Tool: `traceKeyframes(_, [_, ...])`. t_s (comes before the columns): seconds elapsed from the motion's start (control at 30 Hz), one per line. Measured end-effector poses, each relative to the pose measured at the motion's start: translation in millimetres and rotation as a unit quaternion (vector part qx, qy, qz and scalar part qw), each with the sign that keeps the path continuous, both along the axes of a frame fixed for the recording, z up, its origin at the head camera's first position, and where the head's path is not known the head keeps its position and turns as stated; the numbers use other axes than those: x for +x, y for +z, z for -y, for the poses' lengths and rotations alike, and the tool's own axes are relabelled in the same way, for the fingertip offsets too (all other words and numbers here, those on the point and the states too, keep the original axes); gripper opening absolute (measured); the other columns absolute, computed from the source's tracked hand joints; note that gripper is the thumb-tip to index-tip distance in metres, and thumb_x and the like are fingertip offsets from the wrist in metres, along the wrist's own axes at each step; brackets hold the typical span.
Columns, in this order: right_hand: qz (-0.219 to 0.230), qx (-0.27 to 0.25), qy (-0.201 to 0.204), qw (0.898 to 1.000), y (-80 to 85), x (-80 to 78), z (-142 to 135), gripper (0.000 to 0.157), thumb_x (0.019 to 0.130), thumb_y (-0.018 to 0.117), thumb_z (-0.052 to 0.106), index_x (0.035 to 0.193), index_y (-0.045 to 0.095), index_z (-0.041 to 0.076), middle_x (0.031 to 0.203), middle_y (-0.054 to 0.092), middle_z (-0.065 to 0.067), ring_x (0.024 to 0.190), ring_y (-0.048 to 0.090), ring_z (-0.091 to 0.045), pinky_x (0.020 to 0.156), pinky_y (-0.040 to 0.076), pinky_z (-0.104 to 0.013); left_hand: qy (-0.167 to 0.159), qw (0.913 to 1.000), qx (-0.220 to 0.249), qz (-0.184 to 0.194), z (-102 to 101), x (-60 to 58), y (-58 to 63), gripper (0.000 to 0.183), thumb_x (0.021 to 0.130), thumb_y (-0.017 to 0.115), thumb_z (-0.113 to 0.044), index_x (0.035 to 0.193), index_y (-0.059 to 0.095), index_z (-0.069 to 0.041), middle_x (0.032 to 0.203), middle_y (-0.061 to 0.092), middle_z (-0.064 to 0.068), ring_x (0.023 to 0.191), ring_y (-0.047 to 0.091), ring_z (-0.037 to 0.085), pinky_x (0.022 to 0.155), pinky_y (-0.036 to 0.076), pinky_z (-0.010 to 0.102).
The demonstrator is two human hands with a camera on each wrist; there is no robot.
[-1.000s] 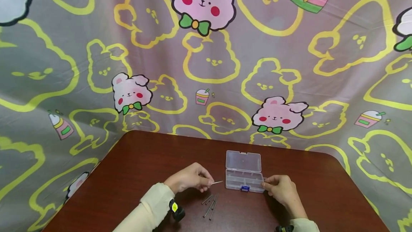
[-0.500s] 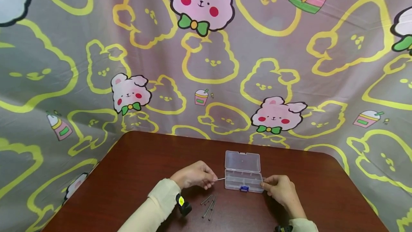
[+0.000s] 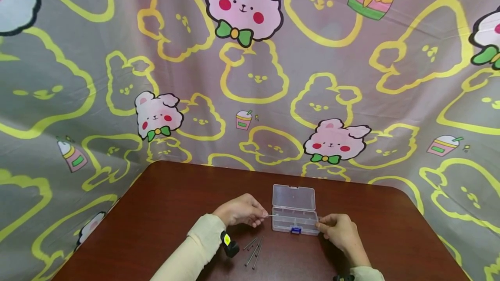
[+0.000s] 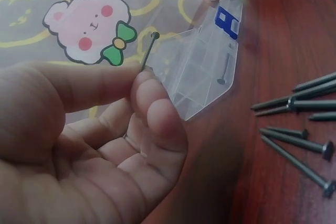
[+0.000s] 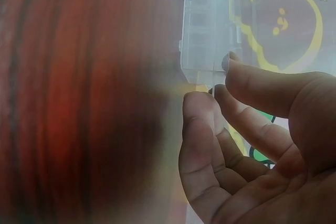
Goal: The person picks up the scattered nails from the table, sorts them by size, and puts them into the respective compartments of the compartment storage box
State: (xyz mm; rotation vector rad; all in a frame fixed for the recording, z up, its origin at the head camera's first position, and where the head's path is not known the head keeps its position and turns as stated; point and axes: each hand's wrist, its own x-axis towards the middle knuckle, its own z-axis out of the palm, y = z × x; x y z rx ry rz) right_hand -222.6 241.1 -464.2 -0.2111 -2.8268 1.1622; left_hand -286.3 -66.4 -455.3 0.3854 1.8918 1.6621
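Note:
My left hand (image 3: 243,210) pinches a thin metal nail (image 4: 149,51) between thumb and index finger. The nail's head end points away from the fingertips, over the left end of a clear plastic compartment box (image 3: 289,230). The box stands on the table with its lid (image 3: 294,197) raised at the back and a blue latch (image 3: 295,230) on its front. My right hand (image 3: 339,231) grips the box's right end with thumb and fingers. Another small nail (image 4: 224,72) appears inside the front part of the box in the left wrist view. Several loose nails (image 3: 253,253) lie in front of the left hand.
The dark reddish-brown table (image 3: 187,185) extends around both hands. Behind and at the sides hangs a grey cloth (image 3: 258,112) printed with cartoon rabbits. A black wrist camera (image 3: 230,246) sits on the left sleeve.
My left hand has moved right with the nail, from beside the box to where the nail reaches over its left end. The right hand keeps its grip on the box.

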Motion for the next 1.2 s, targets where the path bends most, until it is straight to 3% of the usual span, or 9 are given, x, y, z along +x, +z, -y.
traceKeyframes(0.5, [-0.003,-0.008,-0.003,1.0,-2.2,0.2,1,0.011,0.084,0.082,0.017,0.085,0.076,0.007,0.066,0.067,0.001,0.058,0.061,-0.015,0.054,0.044,-0.033,0.015,0.9996,-0.016,-0.017,-23,-5.4,1.3,0.015,0.094,0.065,0.003,0.094,0.069,0.018,0.068,0.061,0.008,0.057,0.055,0.013,0.052,0.049,0.023])
traceKeyframes(0.7, [0.004,-0.008,-0.005,1.0,-2.2,-1.3,0,0.013,0.085,0.082,0.018,0.087,0.076,0.007,0.068,0.068,0.001,0.059,0.062,-0.015,0.055,0.045,-0.033,0.03,0.9972,-0.047,-0.051,-34,-2.7,3.9,0.011,0.092,0.066,0.006,0.093,0.071,0.016,0.065,0.06,0.007,0.054,0.053,0.012,0.049,0.048,0.021])
traceKeyframes(1.0, [0.006,-0.008,-0.002,1.0,-3.4,-1.7,0,0.011,0.085,0.081,0.017,0.087,0.076,0.007,0.068,0.068,0.001,0.059,0.062,-0.015,0.054,0.044,-0.033,0.035,0.9794,-0.138,-0.143,-49,-0.6,6.3,0.011,0.087,0.068,0.01,0.078,0.074,0.009,0.069,0.069,0.01,0.052,0.056,0.011,0.047,0.051,0.025])
traceKeyframes(1.2, [0.006,-0.01,-0.006,1.0,-3.6,-2.0,0,0.012,0.085,0.082,0.018,0.087,0.076,0.007,0.068,0.068,0.001,0.059,0.062,-0.015,0.054,0.045,-0.033,0.034,0.959,-0.206,-0.192,-57,1.7,11.5,0.014,0.083,0.07,0.012,0.073,0.074,0.003,0.066,0.069,0.007,0.051,0.057,0.014,0.048,0.053,0.029])
